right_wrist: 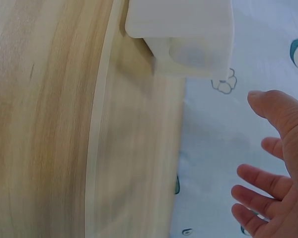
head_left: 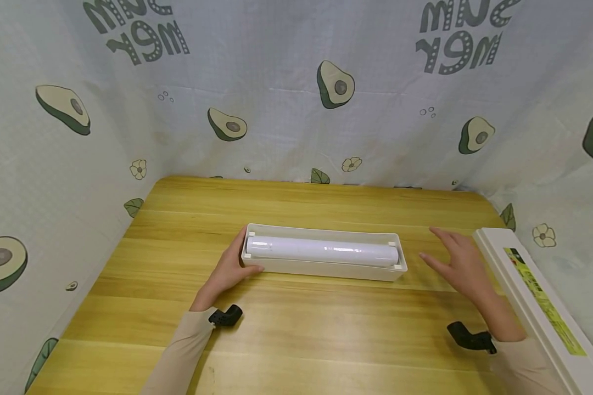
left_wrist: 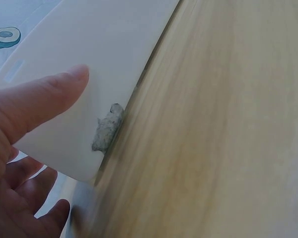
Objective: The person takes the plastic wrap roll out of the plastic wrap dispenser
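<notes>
A long white plastic box [head_left: 326, 269] lies crosswise on the table with its top side uncovered. Inside it rests a glossy white roll [head_left: 321, 250], which looks like cling film. My left hand [head_left: 229, 267] grips the box's left end, thumb along the front wall and fingers round the end. In the left wrist view a grey rough patch [left_wrist: 108, 130] shows on that wall, near the thumb [left_wrist: 54, 94]. My right hand [head_left: 458, 267] hovers right of the box, apart from it, fingers spread and holding nothing. The box's right end [right_wrist: 184, 20] appears in the right wrist view.
A long white lid-like piece [head_left: 494, 244] with a yellow-green label [head_left: 543, 302] lies at the right edge, beside my right forearm. A curtain printed with avocados [head_left: 286, 66] hangs behind and at both sides of the wooden table [head_left: 296, 340].
</notes>
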`<action>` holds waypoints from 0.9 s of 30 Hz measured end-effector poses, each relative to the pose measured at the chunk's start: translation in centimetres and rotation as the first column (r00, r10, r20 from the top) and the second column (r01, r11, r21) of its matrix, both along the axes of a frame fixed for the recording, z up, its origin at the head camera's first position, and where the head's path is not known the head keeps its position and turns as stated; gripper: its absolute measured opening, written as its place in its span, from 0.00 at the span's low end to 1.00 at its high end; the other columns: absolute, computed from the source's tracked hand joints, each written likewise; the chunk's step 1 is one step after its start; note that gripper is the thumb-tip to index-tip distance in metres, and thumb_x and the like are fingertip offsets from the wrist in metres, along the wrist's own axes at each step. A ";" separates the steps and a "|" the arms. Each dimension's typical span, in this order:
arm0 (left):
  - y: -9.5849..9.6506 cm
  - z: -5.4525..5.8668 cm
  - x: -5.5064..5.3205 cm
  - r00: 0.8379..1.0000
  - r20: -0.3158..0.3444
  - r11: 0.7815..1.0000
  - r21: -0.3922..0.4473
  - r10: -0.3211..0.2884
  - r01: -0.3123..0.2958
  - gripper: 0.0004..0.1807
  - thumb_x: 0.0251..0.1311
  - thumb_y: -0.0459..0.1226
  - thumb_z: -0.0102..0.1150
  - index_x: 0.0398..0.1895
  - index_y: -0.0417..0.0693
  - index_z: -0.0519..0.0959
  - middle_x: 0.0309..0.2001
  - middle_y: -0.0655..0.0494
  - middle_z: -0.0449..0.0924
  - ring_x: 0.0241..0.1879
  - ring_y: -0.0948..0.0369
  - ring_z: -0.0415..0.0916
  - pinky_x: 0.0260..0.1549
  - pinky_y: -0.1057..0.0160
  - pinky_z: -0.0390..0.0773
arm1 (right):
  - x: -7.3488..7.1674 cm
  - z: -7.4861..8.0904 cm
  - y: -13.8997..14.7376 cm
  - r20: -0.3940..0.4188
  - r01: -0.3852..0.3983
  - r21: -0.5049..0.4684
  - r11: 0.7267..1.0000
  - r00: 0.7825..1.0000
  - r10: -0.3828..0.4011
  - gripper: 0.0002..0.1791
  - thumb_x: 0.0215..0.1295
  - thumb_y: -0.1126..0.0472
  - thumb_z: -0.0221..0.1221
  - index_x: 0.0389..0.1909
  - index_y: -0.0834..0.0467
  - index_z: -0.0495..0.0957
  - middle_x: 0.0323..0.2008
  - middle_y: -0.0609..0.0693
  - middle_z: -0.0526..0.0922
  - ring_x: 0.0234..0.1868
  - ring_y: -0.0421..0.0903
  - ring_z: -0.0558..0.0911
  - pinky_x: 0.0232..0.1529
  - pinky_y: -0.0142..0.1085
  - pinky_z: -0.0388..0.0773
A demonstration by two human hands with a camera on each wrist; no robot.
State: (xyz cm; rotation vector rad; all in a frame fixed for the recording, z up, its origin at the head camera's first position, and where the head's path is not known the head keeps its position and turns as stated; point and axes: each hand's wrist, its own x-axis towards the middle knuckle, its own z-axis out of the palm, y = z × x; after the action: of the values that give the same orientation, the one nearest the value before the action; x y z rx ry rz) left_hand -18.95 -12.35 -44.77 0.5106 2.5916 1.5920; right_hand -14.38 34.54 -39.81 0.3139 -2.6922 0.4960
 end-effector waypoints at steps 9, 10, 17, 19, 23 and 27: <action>-0.4 -1.8 -0.8 1.000 -0.005 1.000 0.020 -0.008 0.008 0.57 0.44 0.36 0.72 0.74 0.47 0.45 0.69 0.44 0.60 0.65 0.47 0.61 0.65 0.44 0.59 | -0.1 0.2 -0.8 0.005 -0.006 0.013 1.000 1.000 0.006 0.34 0.53 0.59 0.66 0.60 0.67 0.68 0.51 0.71 0.73 0.51 0.67 0.70 0.48 0.61 0.65; -0.4 -1.8 -0.9 1.000 -0.006 1.000 0.024 -0.007 0.007 0.57 0.44 0.36 0.72 0.74 0.47 0.45 0.69 0.44 0.60 0.65 0.46 0.61 0.65 0.44 0.59 | -0.1 0.2 -0.9 0.000 -0.011 0.012 1.000 1.000 0.011 0.34 0.52 0.60 0.66 0.59 0.67 0.68 0.51 0.71 0.74 0.51 0.67 0.70 0.48 0.61 0.65; -0.4 -1.7 -0.9 1.000 -0.010 1.000 0.023 -0.006 0.006 0.57 0.44 0.36 0.73 0.74 0.48 0.45 0.68 0.44 0.61 0.65 0.47 0.62 0.65 0.44 0.59 | -0.2 0.2 -1.3 -0.015 -0.042 0.008 0.999 0.999 0.042 0.34 0.50 0.61 0.67 0.59 0.67 0.69 0.50 0.70 0.75 0.51 0.66 0.71 0.49 0.60 0.66; -0.5 -1.7 -0.9 1.000 -0.014 1.000 0.015 -0.005 0.005 0.57 0.44 0.36 0.72 0.74 0.47 0.45 0.68 0.44 0.61 0.65 0.46 0.62 0.65 0.44 0.59 | -0.3 0.3 -1.5 -0.014 -0.049 0.006 0.999 0.999 0.049 0.34 0.51 0.61 0.67 0.59 0.67 0.69 0.50 0.69 0.75 0.51 0.66 0.71 0.48 0.60 0.66; -0.5 -1.8 -0.8 1.000 -0.016 1.000 0.006 -0.010 0.010 0.57 0.44 0.36 0.72 0.74 0.46 0.44 0.69 0.43 0.60 0.65 0.46 0.61 0.65 0.43 0.59 | -0.2 0.3 -1.6 -0.016 -0.060 0.009 0.998 0.998 0.060 0.34 0.50 0.62 0.67 0.59 0.67 0.69 0.50 0.69 0.75 0.50 0.65 0.72 0.47 0.59 0.66; -0.4 -1.8 -0.9 1.000 -0.004 1.000 0.016 -0.011 0.011 0.58 0.44 0.36 0.72 0.75 0.48 0.44 0.69 0.44 0.59 0.65 0.46 0.61 0.65 0.44 0.59 | -0.2 0.2 -1.7 -0.022 -0.066 0.011 0.998 0.998 0.066 0.34 0.50 0.62 0.67 0.59 0.68 0.69 0.49 0.69 0.76 0.49 0.65 0.72 0.47 0.58 0.67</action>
State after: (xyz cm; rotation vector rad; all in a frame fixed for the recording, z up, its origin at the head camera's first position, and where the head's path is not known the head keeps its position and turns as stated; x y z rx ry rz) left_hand -19.83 -12.77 -46.58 0.5287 2.5761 1.6106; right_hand -14.60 32.82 -39.60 0.4097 -2.6702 0.4956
